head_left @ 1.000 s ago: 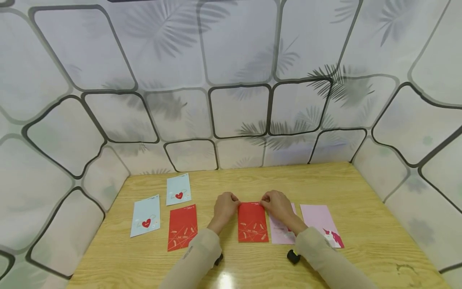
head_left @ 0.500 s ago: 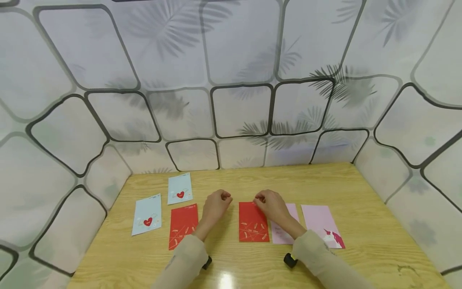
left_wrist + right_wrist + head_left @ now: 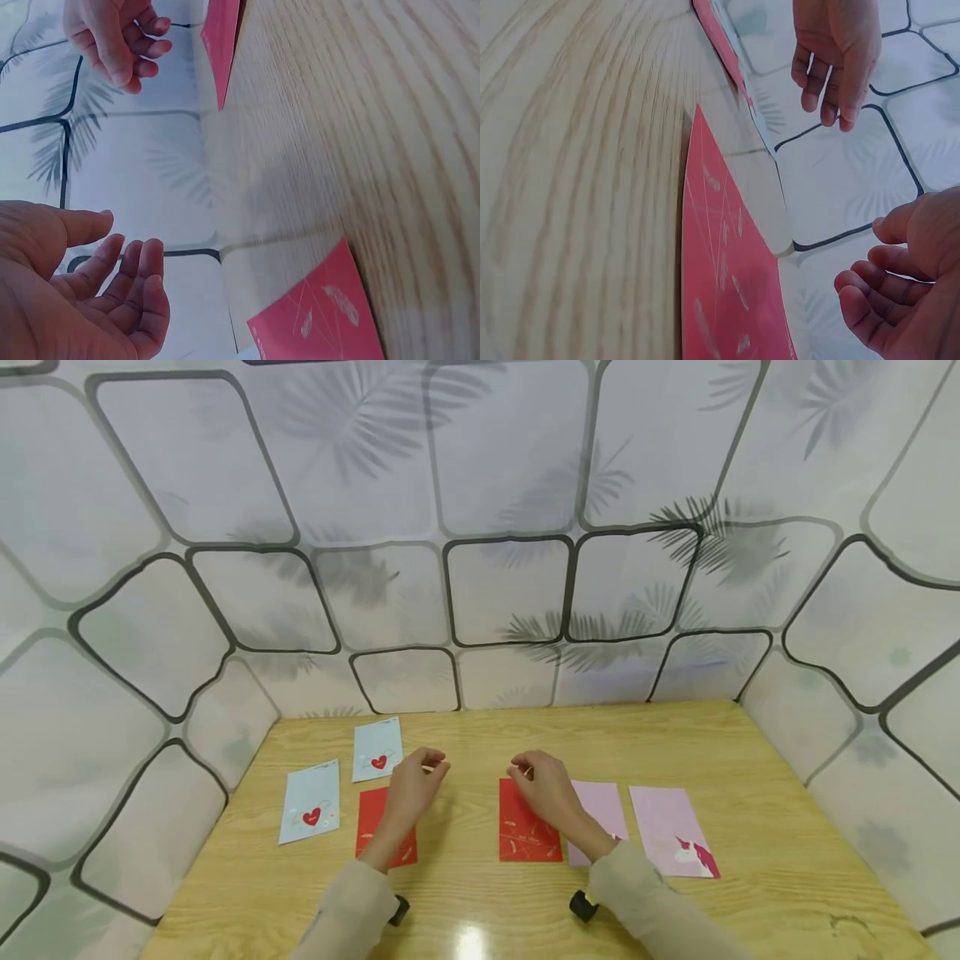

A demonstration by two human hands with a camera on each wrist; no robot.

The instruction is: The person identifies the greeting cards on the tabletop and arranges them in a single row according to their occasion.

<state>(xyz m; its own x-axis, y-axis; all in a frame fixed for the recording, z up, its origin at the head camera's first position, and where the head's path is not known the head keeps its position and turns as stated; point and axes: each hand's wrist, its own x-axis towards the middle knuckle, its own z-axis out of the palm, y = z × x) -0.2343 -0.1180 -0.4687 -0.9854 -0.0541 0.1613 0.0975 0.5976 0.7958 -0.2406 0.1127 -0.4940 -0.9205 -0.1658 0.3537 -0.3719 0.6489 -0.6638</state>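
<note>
My left hand (image 3: 414,785) hovers over the table, its forearm crossing above the left red card (image 3: 369,817); its fingers are loosely bent around nothing, as the left wrist view shows. Above the upper right part of the other red card (image 3: 525,835) hangs my right hand (image 3: 546,785), thumb and fingers apart with nothing between them in the right wrist view. This red card lies flat, printed with pale feather shapes and thin lines. A pink card (image 3: 600,810) beside it is partly hidden by my right wrist.
Two pale blue cards with red hearts lie at the left, one nearer (image 3: 311,802) and one farther back (image 3: 377,750). A pink unicorn card (image 3: 671,827) lies at the far right. Patterned cloth (image 3: 510,593) walls in the back and sides of the wooden table (image 3: 465,902).
Both hands have let go of the middle red card's top corners. My left hand has moved away to the left, over the other red card; my right hand has shifted slightly left.
</note>
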